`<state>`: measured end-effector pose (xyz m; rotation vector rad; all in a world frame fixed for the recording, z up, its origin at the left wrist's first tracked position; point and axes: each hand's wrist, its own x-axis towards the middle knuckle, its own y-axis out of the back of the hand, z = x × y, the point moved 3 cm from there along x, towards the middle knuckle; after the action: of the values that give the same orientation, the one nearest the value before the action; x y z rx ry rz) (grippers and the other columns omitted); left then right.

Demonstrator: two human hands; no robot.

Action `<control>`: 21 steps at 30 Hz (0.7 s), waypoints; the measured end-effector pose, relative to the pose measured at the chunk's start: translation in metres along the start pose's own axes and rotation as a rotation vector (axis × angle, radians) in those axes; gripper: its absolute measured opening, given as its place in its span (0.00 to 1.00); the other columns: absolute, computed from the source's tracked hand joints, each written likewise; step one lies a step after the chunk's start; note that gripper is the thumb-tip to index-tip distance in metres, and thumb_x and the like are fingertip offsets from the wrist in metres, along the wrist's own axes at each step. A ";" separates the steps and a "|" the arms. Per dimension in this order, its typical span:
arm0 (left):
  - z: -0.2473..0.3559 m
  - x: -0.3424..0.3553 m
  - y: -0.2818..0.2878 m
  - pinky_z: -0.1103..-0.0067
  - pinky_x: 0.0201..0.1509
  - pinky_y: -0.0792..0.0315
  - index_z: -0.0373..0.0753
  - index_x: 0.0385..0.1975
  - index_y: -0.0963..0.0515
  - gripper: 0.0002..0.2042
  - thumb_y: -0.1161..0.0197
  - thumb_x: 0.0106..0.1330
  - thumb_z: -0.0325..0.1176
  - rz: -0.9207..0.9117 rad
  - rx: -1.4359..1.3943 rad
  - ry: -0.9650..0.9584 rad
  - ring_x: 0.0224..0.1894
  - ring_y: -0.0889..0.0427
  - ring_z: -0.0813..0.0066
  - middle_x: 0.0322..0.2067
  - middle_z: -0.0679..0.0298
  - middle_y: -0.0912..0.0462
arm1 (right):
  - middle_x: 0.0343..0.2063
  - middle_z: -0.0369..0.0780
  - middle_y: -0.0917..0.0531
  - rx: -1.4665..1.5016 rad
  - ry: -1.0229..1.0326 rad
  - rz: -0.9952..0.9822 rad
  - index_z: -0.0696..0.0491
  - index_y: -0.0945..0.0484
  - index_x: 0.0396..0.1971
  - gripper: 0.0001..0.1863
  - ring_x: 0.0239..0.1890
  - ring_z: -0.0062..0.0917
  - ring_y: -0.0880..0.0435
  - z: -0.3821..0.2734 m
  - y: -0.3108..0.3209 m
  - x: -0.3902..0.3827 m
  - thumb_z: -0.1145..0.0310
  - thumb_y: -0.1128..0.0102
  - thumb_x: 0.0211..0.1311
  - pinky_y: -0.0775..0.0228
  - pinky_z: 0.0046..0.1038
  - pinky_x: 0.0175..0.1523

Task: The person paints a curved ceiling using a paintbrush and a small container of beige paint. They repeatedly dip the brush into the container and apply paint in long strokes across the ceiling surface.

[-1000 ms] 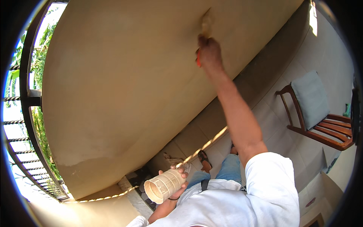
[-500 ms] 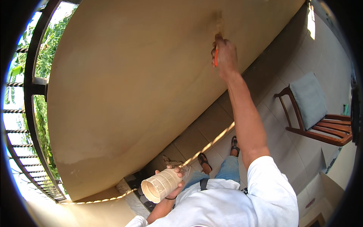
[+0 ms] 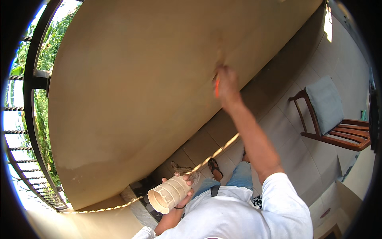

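Note:
My right hand is closed around a paintbrush with an orange handle. The brush end is at the beige wall and is smeared by motion. Low in front of my body, my left hand wraps round a pale, ribbed plastic cup. The cup leans with its mouth to the lower left, and pale smears coat its inside. A darker, wet-looking patch with an uneven edge marks the wall's lower left part.
A wooden chair with a grey-blue cushion stands on the tiled floor at right. Dark metal railing with twisted bars borders the left, greenery behind it. A crumpled cloth lies near my feet.
My right hand has moved down the wall and slightly left with the paintbrush. My left hand and the cup have stayed nearly in place.

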<state>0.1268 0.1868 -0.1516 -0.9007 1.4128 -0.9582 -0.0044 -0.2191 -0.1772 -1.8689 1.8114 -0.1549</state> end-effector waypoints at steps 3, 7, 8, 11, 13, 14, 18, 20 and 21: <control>0.001 -0.010 0.007 0.55 0.52 0.22 0.47 0.62 0.26 0.30 0.44 0.73 0.64 0.022 -0.021 -0.016 0.62 0.29 0.56 0.58 0.55 0.28 | 0.18 0.35 0.27 -0.070 0.206 0.166 0.55 0.26 0.32 0.21 0.18 0.21 0.29 -0.072 0.033 0.101 0.50 0.46 0.76 0.35 0.29 0.23; 0.004 -0.018 0.012 0.56 0.52 0.22 0.48 0.62 0.25 0.29 0.45 0.73 0.65 0.018 -0.011 -0.009 0.62 0.29 0.56 0.59 0.55 0.27 | 0.20 0.36 0.25 -0.085 -0.001 0.059 0.55 0.25 0.33 0.21 0.18 0.23 0.27 -0.071 -0.006 0.089 0.51 0.46 0.76 0.33 0.30 0.24; 0.004 -0.018 0.013 0.55 0.53 0.22 0.47 0.62 0.25 0.29 0.44 0.73 0.64 0.013 -0.027 -0.008 0.62 0.29 0.55 0.59 0.54 0.28 | 0.20 0.36 0.25 -0.117 0.041 0.037 0.56 0.26 0.33 0.21 0.19 0.23 0.27 -0.051 -0.026 0.056 0.51 0.46 0.76 0.32 0.30 0.24; 0.006 -0.013 0.015 0.54 0.55 0.24 0.47 0.62 0.25 0.29 0.44 0.74 0.63 -0.008 -0.055 -0.002 0.63 0.31 0.52 0.60 0.52 0.29 | 0.19 0.36 0.27 -0.206 -0.256 -0.276 0.55 0.27 0.34 0.21 0.15 0.22 0.29 0.029 -0.064 -0.065 0.51 0.48 0.78 0.34 0.28 0.22; 0.007 -0.009 0.019 0.54 0.55 0.24 0.47 0.62 0.25 0.29 0.44 0.74 0.63 0.000 -0.040 -0.006 0.64 0.31 0.51 0.60 0.52 0.29 | 0.20 0.36 0.26 -0.193 -0.280 -0.411 0.56 0.28 0.35 0.18 0.16 0.19 0.28 0.070 -0.051 -0.128 0.55 0.44 0.77 0.37 0.28 0.19; 0.008 -0.009 0.019 0.54 0.55 0.24 0.47 0.61 0.25 0.29 0.44 0.74 0.64 -0.007 -0.028 -0.008 0.64 0.31 0.52 0.60 0.52 0.29 | 0.20 0.36 0.25 -0.318 -0.289 -0.415 0.56 0.28 0.35 0.16 0.16 0.18 0.28 0.085 -0.040 -0.141 0.58 0.42 0.77 0.37 0.28 0.18; 0.011 -0.007 0.026 0.54 0.54 0.24 0.47 0.61 0.25 0.29 0.45 0.74 0.64 -0.010 -0.032 -0.023 0.64 0.31 0.52 0.60 0.53 0.29 | 0.21 0.35 0.24 -0.134 -0.142 -0.027 0.59 0.26 0.38 0.12 0.17 0.15 0.28 0.085 0.027 -0.118 0.66 0.39 0.75 0.37 0.24 0.20; 0.013 -0.010 0.028 0.54 0.54 0.24 0.47 0.61 0.25 0.29 0.45 0.74 0.64 0.004 -0.053 -0.024 0.64 0.31 0.53 0.60 0.53 0.29 | 0.20 0.34 0.25 -0.277 -0.009 0.065 0.59 0.26 0.38 0.11 0.18 0.14 0.29 0.059 0.053 -0.071 0.66 0.39 0.75 0.38 0.21 0.22; 0.013 -0.011 0.029 0.54 0.54 0.24 0.47 0.62 0.25 0.29 0.45 0.74 0.65 0.012 -0.056 -0.024 0.64 0.31 0.53 0.60 0.53 0.29 | 0.20 0.34 0.26 -0.401 0.101 0.121 0.59 0.26 0.39 0.12 0.18 0.14 0.29 0.042 0.062 -0.045 0.65 0.41 0.76 0.38 0.21 0.23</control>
<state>0.1404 0.2073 -0.1745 -0.9416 1.4291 -0.8991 -0.0461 -0.1613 -0.2286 -2.0358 2.1422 0.1738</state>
